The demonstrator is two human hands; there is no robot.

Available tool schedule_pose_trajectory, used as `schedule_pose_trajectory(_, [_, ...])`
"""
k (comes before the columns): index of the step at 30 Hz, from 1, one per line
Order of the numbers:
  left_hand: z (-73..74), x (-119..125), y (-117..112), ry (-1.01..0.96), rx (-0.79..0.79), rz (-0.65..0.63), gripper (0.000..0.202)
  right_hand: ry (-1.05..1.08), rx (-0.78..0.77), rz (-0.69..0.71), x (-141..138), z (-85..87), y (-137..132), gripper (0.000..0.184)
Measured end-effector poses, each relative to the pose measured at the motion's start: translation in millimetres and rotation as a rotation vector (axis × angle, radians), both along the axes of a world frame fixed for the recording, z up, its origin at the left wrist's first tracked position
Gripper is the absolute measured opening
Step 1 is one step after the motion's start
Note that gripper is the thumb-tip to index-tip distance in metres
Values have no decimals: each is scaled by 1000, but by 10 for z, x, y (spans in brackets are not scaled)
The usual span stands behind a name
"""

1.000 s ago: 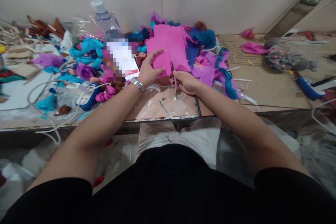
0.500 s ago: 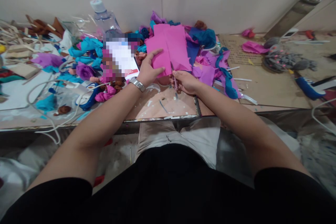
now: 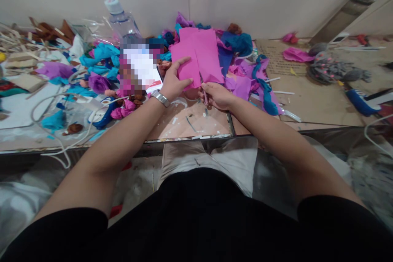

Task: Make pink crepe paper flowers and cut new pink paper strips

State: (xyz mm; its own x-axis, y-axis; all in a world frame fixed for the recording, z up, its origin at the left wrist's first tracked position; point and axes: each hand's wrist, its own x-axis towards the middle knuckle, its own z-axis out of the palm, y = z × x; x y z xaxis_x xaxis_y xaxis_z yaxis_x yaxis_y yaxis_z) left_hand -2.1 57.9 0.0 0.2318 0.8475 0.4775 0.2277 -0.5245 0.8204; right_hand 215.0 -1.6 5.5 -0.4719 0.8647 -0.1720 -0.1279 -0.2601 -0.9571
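Observation:
My left hand (image 3: 175,78) grips the left part of a bright pink sheet of paper (image 3: 206,51), with thumb and fingers lying across its face. A slit runs upward through the sheet from its lower edge. At the bottom of that slit, my right hand (image 3: 216,95) is closed around a pair of scissors (image 3: 205,97). The scissor blades point up into the paper and are partly hidden by it. Crumpled purple paper (image 3: 242,84) lies just right of the sheet.
A phone (image 3: 145,67) with a lit, blurred screen leans left of the sheet. Behind it stands a clear bottle (image 3: 123,20). Crumpled blue paper (image 3: 101,54) and a white cable (image 3: 33,110) lie to the left. Cardboard (image 3: 322,102) covers the right side, bearing a grey pompom-like bundle (image 3: 325,69).
The upper part of the slit in the pink paper looks more closed than before. Both hands and the scissors are in almost the same place.

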Motion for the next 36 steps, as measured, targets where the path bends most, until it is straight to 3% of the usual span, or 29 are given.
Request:
schedule_pose_trajectory(11, [9,-9,0,22,14,29,80,42,-9,-65,-39,16,-4,34])
schedule_pose_trajectory(19, [-44,-22,46,26,25,-18,83,30,-37,-99,-28,-12,39,42])
schedule_pose_trajectory(28, [-49,-15,40,52,60,-3,82,16,-5,-51,-14,-29,38,49])
schedule_pose_trajectory(36, [-67,0,29,60,83,-63,86,17,-53,-145,-50,14,28,49])
